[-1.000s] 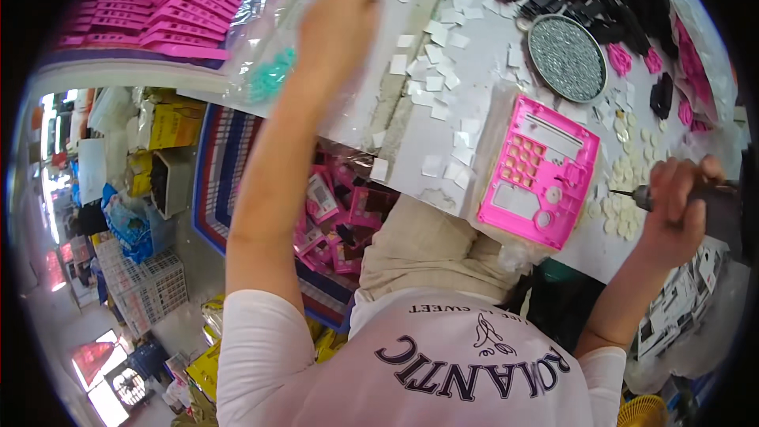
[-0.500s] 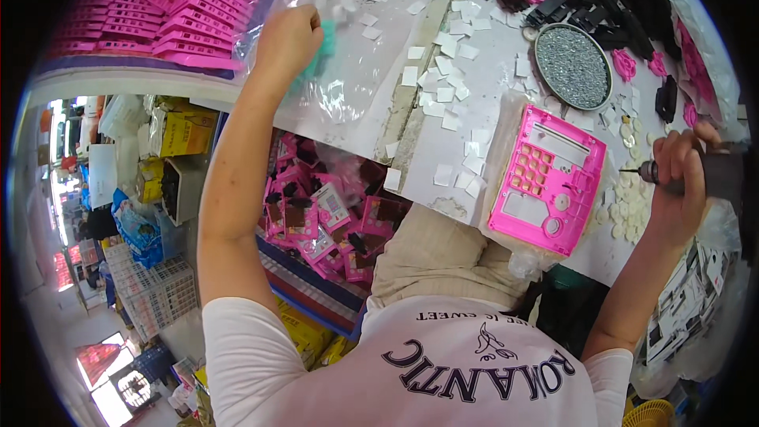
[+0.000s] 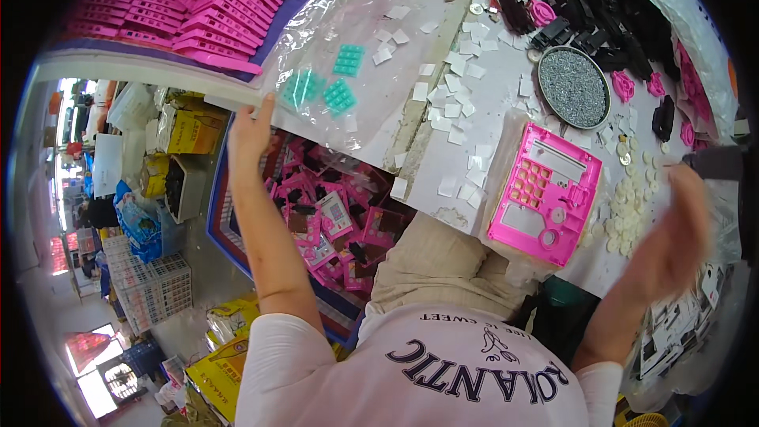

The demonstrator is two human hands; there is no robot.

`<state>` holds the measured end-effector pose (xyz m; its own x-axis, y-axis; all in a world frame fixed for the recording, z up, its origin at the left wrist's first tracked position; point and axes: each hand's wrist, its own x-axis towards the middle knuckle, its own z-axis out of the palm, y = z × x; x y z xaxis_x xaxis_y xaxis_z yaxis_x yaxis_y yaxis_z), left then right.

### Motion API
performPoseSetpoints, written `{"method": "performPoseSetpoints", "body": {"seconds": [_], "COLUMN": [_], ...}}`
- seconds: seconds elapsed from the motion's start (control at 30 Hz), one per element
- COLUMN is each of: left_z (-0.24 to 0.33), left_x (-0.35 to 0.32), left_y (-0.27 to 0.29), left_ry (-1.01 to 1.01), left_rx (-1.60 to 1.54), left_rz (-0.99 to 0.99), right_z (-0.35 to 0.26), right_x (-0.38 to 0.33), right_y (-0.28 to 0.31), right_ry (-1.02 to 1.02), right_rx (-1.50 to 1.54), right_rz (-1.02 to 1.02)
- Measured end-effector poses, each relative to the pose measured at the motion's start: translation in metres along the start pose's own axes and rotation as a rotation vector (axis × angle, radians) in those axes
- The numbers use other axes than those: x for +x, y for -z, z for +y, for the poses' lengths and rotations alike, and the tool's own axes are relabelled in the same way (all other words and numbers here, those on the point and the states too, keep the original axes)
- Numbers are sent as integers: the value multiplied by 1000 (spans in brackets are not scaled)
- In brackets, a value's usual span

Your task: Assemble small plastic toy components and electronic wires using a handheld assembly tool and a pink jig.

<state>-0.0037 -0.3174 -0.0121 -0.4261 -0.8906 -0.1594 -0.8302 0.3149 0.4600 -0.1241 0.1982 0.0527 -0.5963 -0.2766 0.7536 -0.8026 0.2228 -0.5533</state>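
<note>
Left grip [image 3: 251, 133] by table edge [image 3: 297, 121], near teal keypads [image 3: 340, 98]

Right hand [image 3: 681, 229] blurred, grip unclear

A blue bag [image 3: 137, 225] sits near yellow packages [image 3: 192, 131].

Case [image 3: 551, 202]: smooth plastic, semi-gloss. Bag [image 3: 375, 107]: clr plastic film, v. glossy, wrinkled. Small parts in dish [image 3: 573, 87]: shiny metal. Tbl [image 3: 435, 170]: smooth, w/ rough strip. Trousers [image 3: 443, 265]: matt cloth.
</note>
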Motion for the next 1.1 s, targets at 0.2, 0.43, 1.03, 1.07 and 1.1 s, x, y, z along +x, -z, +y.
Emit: {"method": "performPoseSetpoints", "body": {"seconds": [0.2, 0.43, 1.03, 1.07, 1.1], "left_z": [-7, 14, 52, 51, 50], "left_x": [2, -13, -25, -26, -25], "left_y": [-48, -73, -55, -47, -36], "left_ry": [-111, -350, -430, -449, -468], "left_rx": [-847, -951, -1135, -1154, -1176], "left_rz": [-105, -148, 11, 46, 85], "right_z": [67, 40, 24, 23, 21], "right_x": [60, 52, 56, 60, 66], "right_y": [-275, -387, -352, -346, -339], "right_ry": [390, 506, 279, 308, 340], "right_rx": [-262, -356, -101, -100, -98], "right_rz": [-847, -1024, -964, -923, -882]}}
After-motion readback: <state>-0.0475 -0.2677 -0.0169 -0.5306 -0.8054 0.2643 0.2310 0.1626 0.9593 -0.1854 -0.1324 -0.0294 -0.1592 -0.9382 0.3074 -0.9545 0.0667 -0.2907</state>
